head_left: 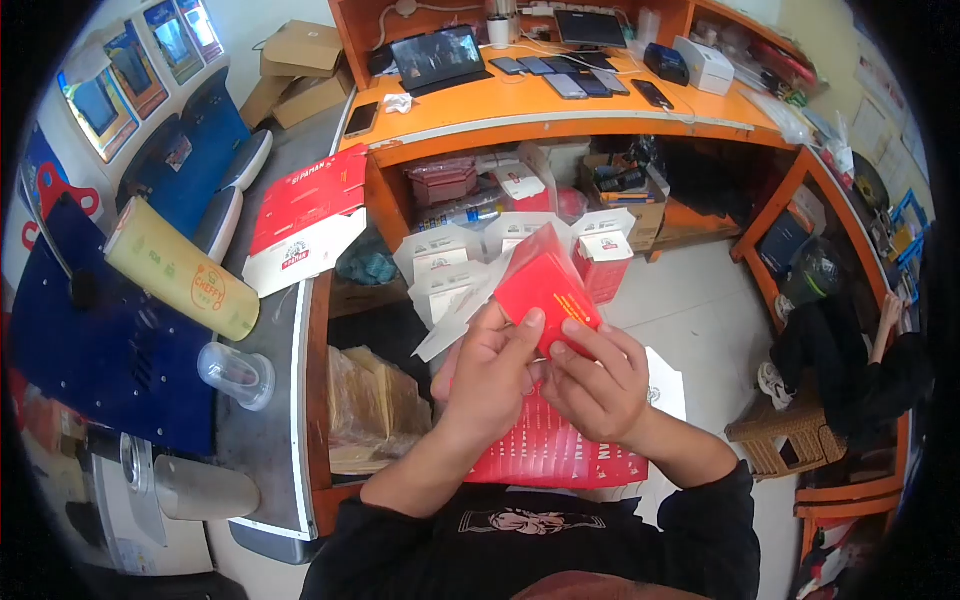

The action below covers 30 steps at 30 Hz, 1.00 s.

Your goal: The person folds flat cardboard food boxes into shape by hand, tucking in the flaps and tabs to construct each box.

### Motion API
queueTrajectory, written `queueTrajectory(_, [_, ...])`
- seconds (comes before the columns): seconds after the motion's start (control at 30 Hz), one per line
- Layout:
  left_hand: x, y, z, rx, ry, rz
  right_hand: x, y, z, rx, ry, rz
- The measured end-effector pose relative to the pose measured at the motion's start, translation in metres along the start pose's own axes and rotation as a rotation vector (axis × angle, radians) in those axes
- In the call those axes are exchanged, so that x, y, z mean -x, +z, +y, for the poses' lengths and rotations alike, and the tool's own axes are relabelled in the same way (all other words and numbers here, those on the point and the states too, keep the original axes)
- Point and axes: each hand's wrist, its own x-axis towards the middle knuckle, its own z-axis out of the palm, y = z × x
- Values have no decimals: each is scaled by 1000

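Red folded carton [548,285] (yellow print), gripped by left hand [598,385] and right hand [490,365]

Carton [541,284] | red, fine yellow lettering | folds partly hidden | tilted, narrower end uppermost | held in midair, fingers overlapping lower edge

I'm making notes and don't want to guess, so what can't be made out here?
All in the head view:
Small yellow print on the red card piece: too small to read.
That piece's far side: turned away, behind the left hand and right hand.
Part of the red printed material below: covered by hands and forearms.
Tablet picture: too small.
Other person's head: lost at the dark right rim.
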Motion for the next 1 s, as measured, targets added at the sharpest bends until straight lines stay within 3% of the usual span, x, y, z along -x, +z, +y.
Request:
queueTrajectory(0.1, [6, 2, -6, -313, 222, 8, -6, -8, 8, -129, -21, -80])
queueTrajectory(0.23, [11, -6, 24, -145, 106, -104, -21, -38, 25, -532, 258, -210])
queueTrajectory(0.37, [14, -3, 25, -225, -86, -368, -8, -34, 31, -612, 363, -377])
queueTrajectory(0.5, [14, 1, 22, -260, -61, -296, -3, -35, 33, -616, 381, -496])
queueTrajectory(0.7, [9, 5, 14, -364, 69, -205, 4, -34, 26, -677, 509, -433])
queueTrajectory(0.8, [11, 15, 11, -372, 78, -192, 10, -32, 32, -713, 481, -571])
queueTrajectory(0.97, [1, 26, 26, -239, -100, -82, 11, -32, 19, -845, 605, -434])
queueTrajectory(1.0, [-1, 23, 22, -140, -78, -171, 14, -30, 17, -875, 655, -391])
